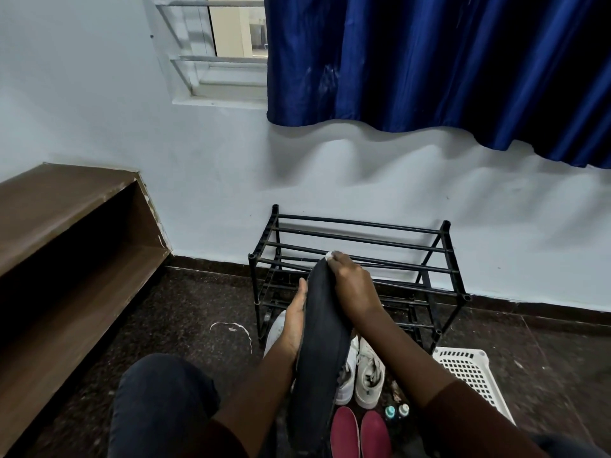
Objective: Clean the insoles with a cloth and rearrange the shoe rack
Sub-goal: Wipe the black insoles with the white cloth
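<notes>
Head view: a dark insole (pixel 322 342) is held upright before the black shoe rack (pixel 357 259) — supported along its left edge by the left hand (pixel 295 322), fingers straight. A small white cloth (pixel 329 255) is pinched by the right hand (pixel 350 285) and pressed against the insole's top tip.

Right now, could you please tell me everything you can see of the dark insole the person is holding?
The insole is long, narrow and dark navy, fabric-like, with a rough edge low on its right side. It points away from the person, far tip raised before the shoe rack. The left hand supports its left edge with straight fingers; the right hand presses a white cloth on the tip. Its near end leaves the picture's bottom.
</notes>
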`<action>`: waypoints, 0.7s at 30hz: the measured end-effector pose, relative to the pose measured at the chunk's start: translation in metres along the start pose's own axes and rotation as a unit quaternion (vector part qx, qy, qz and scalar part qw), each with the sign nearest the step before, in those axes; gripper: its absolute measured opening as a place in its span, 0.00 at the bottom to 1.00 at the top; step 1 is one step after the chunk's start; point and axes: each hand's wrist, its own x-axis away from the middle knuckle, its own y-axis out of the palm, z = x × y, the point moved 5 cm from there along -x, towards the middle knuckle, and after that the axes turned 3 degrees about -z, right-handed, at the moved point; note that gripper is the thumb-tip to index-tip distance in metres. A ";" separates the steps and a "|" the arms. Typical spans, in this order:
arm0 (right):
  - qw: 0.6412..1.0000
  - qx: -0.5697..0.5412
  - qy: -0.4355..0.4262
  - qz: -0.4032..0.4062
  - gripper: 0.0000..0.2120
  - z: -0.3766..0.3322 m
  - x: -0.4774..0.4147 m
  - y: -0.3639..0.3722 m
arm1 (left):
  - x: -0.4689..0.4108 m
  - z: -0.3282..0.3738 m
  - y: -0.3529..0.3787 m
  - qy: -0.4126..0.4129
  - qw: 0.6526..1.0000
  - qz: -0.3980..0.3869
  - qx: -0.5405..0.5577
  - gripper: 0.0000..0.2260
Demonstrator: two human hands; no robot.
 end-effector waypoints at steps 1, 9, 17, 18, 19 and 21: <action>1.000 -0.023 0.004 0.004 0.19 -0.001 0.003 0.001 | -0.001 0.002 -0.001 0.003 1.000 -0.005 0.000 0.29; 0.996 -0.051 -0.069 0.017 0.18 -0.044 0.080 0.025 | -0.003 0.004 -0.014 -0.055 0.997 0.037 -0.027 0.36; 0.999 0.019 -0.028 0.004 0.22 -0.013 0.033 0.017 | 0.004 0.003 -0.006 -0.056 0.997 0.049 -0.038 0.27; 1.000 0.018 -0.011 0.007 0.22 -0.008 0.022 0.011 | 0.005 0.003 -0.003 -0.050 0.997 0.046 -0.042 0.25; 1.000 0.006 0.007 0.007 0.22 -0.005 0.012 0.005 | 0.004 0.002 -0.004 -0.042 0.997 0.048 -0.041 0.23; 0.999 -0.020 0.037 0.023 0.20 0.001 0.001 -0.001 | 0.005 0.004 -0.002 -0.028 0.998 0.047 -0.038 0.22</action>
